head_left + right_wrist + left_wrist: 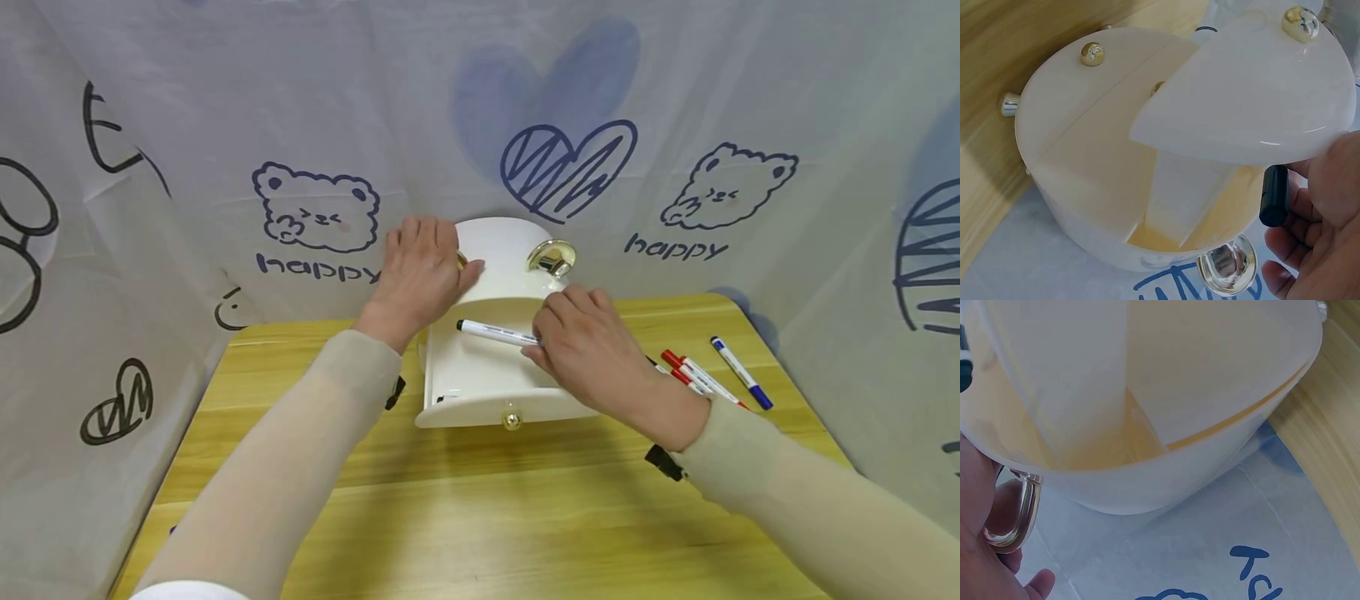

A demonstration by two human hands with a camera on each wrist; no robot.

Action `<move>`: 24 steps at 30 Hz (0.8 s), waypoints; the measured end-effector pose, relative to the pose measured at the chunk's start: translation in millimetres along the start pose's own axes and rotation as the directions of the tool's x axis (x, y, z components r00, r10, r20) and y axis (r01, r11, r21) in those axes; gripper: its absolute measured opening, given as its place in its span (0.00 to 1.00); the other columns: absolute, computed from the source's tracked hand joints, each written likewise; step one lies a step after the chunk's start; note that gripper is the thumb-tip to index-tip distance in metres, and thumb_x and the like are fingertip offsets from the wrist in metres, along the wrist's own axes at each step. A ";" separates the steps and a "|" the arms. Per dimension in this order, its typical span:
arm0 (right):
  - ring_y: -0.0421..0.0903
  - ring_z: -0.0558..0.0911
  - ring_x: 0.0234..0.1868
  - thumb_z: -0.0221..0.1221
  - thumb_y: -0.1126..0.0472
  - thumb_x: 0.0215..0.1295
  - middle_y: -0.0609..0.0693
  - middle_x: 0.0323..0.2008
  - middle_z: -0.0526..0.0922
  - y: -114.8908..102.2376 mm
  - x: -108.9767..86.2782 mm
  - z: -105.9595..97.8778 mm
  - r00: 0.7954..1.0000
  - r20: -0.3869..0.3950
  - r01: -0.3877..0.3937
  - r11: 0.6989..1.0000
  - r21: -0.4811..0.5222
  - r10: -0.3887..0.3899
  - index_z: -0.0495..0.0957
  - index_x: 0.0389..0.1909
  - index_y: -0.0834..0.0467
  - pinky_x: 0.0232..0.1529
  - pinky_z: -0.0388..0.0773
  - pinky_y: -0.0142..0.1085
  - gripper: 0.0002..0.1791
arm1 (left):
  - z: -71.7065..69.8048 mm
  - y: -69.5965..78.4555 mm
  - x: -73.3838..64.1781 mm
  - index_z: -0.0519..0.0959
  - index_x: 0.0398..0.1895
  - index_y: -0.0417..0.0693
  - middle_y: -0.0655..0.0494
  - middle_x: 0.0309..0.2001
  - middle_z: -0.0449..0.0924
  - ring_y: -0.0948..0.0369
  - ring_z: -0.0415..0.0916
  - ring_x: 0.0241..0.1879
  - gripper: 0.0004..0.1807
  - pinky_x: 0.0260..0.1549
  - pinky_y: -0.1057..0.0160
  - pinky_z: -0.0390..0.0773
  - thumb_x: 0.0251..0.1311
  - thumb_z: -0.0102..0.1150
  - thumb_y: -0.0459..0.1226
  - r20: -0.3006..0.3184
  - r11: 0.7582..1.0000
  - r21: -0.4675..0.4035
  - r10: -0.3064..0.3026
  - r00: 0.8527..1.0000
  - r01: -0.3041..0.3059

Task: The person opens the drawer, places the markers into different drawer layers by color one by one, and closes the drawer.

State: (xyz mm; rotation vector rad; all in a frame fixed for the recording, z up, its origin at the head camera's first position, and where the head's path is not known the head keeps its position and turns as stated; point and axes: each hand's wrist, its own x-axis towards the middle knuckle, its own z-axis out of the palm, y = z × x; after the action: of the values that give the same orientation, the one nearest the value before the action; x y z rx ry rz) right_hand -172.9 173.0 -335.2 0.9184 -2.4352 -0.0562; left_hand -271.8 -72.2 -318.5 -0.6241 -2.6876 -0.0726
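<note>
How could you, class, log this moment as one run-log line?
left hand: holds gold handle of white container | right hand: holds dark-capped marker over open drawer | more markers: on table

Head view looks down; nearer wrist views share the container (1088, 119).

One left hand (420, 271) and one right hand (596, 354) show, with two beige sleeves (288, 458). There is one white storage box (501, 267), one pulled-out drawer (465, 411), one gold knob (512, 420) on the drawer front, and two gold handles (568, 252). One black-capped marker (495, 333), one blue marker (741, 372) and at least two red markers (712, 383) show, the last overlapping too closely for a sure count.
</note>
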 end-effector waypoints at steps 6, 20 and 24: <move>0.54 0.71 0.39 0.66 0.46 0.72 0.53 0.35 0.78 0.4 0.5 0.0 1.000 0.022 0.001 1.000 -0.002 -0.001 0.79 0.36 0.60 0.41 0.65 0.44 0.20 | -0.4 0.4 0.3 0.60 0.41 0.45 0.48 0.40 0.61 0.48 0.57 0.43 0.27 0.46 0.51 0.59 0.77 0.49 0.60 0.010 1.000 0.000 -0.009 1.000 0.009; 0.53 0.70 0.37 0.68 0.46 0.70 0.52 0.33 0.77 1.0 1.4 0.7 0.999 0.028 0.023 1.000 -0.003 -0.023 0.78 0.33 0.58 0.40 0.64 0.43 0.19 | -0.4 0.6 0.2 0.60 0.41 0.45 0.48 0.39 0.61 0.49 0.57 0.43 0.27 0.47 0.51 0.60 0.77 0.48 0.60 0.011 1.000 -0.008 -0.011 1.000 0.011; 0.53 0.70 0.37 0.69 0.46 0.70 0.51 0.33 0.77 1.1 1.5 0.8 0.999 0.032 0.027 1.000 0.003 -0.027 0.78 0.33 0.58 0.40 0.63 0.42 0.19 | 0.2 0.7 0.6 0.60 0.40 0.45 0.48 0.39 0.61 0.49 0.57 0.43 0.27 0.47 0.50 0.60 0.77 0.49 0.60 0.009 1.000 -0.011 -0.012 1.000 0.012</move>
State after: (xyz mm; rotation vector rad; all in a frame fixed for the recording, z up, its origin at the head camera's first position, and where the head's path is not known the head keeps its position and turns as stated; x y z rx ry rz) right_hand -174.8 172.8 -334.9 0.9584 -2.4530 -0.0775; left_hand -272.0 -71.3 -318.5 -0.6128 -2.7016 -0.0886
